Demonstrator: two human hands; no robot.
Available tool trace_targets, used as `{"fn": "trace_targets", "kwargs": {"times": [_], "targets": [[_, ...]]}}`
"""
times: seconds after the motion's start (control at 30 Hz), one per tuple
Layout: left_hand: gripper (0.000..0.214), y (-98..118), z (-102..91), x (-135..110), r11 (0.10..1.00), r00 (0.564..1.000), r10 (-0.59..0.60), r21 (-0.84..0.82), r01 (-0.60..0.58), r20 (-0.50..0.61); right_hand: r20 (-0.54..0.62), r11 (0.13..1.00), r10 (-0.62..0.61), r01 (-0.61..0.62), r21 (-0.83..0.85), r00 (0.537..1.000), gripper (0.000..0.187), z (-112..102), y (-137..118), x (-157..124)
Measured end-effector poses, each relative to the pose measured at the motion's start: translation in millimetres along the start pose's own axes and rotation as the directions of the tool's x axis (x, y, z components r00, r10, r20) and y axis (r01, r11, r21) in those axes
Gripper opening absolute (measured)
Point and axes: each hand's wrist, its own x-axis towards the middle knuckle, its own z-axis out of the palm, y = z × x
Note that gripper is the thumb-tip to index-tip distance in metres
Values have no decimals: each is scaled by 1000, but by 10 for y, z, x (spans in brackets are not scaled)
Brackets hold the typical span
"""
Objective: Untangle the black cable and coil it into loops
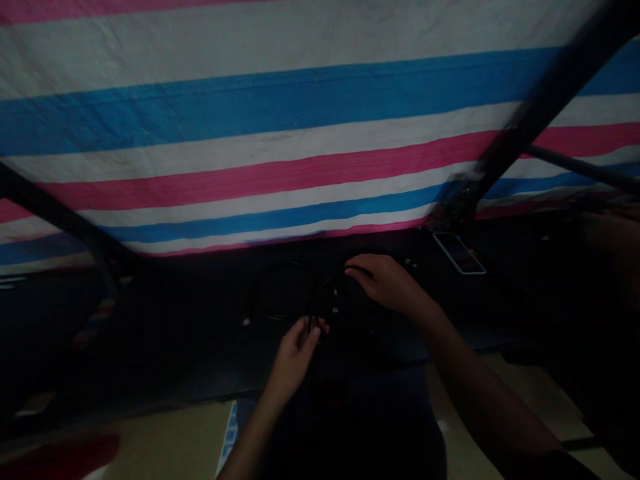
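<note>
On the dark bench (200, 347) in front of you, a coil of thin black cable (285, 290) lies in two round loops side by side. Left of the coil sits a tiny white scrap (246, 322). Below the coil's middle, your left hand (295, 357) has its fingers curled inward, clenched on a dark strand, though the dim light hides the exact grip. Your right hand (385, 283) lies over the coil's right loop, fingers extended and not closed. Just right of the coil are small white bits (410, 263), and farther right lies a flat rectangular phone (459, 253). Behind the coil hangs a pink, white and blue striped tarpaulin (250, 133), crossed on the right by a black metal pole (545, 100).
</note>
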Motion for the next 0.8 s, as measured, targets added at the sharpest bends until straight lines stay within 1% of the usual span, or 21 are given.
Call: {"fn": "trace_targets", "kwargs": {"times": [0.13,0.2,0.27,0.33,0.4,0.43,0.5,0.57,0.6,0.67,0.7,0.73,0.8], "targets": [[41,-403,174,-466,998,994,-35,51,41,-102,32,1000,-11,10,27,999,20,-148,54,28],[45,-554,217,-663,995,992,-39,87,50,-122,58,997,-49,45,64,997,21,-213,49,37],[50,-659,234,-823,992,983,-47,103,66,-177,87,992,-90,81,100,992,20,-251,23,31],[53,-717,253,-968,992,960,-75,75,99,-271,105,986,-119,105,132,987,20,-259,-13,4],[55,-727,294,-1118,992,927,-115,1,124,-356,105,980,-123,104,167,987,19,-244,-44,-42],[55,-712,323,-1191,991,922,-131,-37,126,-365,107,978,-118,96,186,987,19,-231,-54,-68],[54,-634,374,-1296,988,932,-147,-92,123,-330,114,972,-98,70,226,989,19,-202,-61,-119],[50,-486,378,-1284,986,951,-144,-117,116,-275,114,967,-64,33,253,991,20,-177,-58,-158],[49,-388,352,-1217,987,955,-132,-123,102,-264,107,965,-40,11,261,993,20,-169,-56,-170],[47,-165,248,-976,988,956,-93,-148,53,-279,67,964,27,-44,263,997,20,-168,-53,-183],[46,-52,178,-820,989,955,-48,-145,5,-294,33,960,67,-73,269,997,21,-174,-52,-186],[45,53,106,-657,990,959,-11,-137,-29,-283,-4,952,108,-102,287,994,21,-184,-50,-189],[42,224,-28,-357,983,957,-7,-175,-47,-291,-53,916,189,-157,369,981,23,-209,-37,-199]]}}
